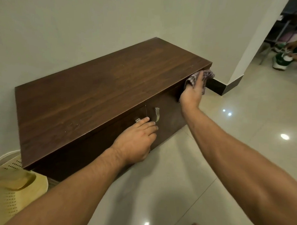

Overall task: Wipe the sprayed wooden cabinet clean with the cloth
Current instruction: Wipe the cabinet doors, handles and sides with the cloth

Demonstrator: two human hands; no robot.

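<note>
A low dark wooden cabinet [101,87] stands against the wall, with two front doors and metal handles [157,114]. My right hand [193,92] presses a checked cloth [207,75] against the upper right corner of the cabinet's front, just under the top board. My left hand [136,140] lies flat on the left door near its handle [137,120], fingers together and holding nothing. Most of the cloth is hidden under my right hand.
A yellow perforated plastic basket [8,190] sits on the floor at the cabinet's left end. Glossy tiled floor [244,132] spreads to the right. A wall corner with dark skirting [229,85] stands behind the cabinet's right end. Another person with shoes [284,58] is far right.
</note>
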